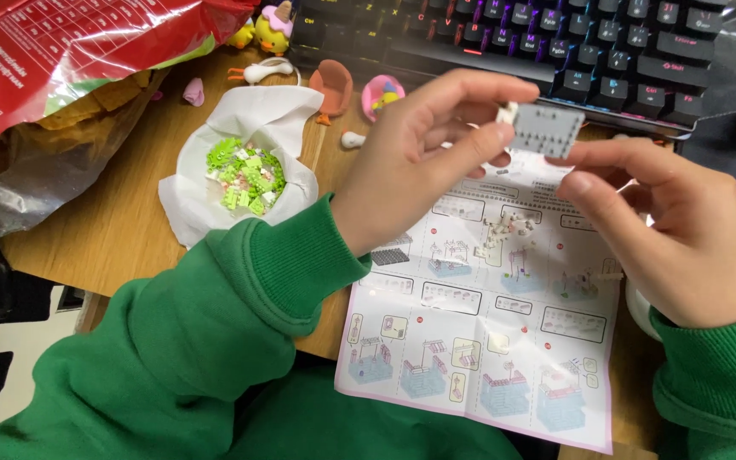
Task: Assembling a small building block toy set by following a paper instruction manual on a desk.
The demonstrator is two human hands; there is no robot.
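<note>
My left hand and my right hand meet above the desk, both in green sleeves. Between their fingertips is a small grey studded plate, held up in front of the keyboard. The left thumb and forefinger also pinch a tiny white brick at the plate's left edge. The right hand grips the plate's lower right side. Below the hands lies an unfolded instruction sheet with building pictures. A few small white pieces rest on the sheet.
A white pouch of green and pale bricks sits left of the hands. A red bag fills the top left. A dark backlit keyboard runs along the back. Small toys, a yellow duck and a pink capsule, stand near it.
</note>
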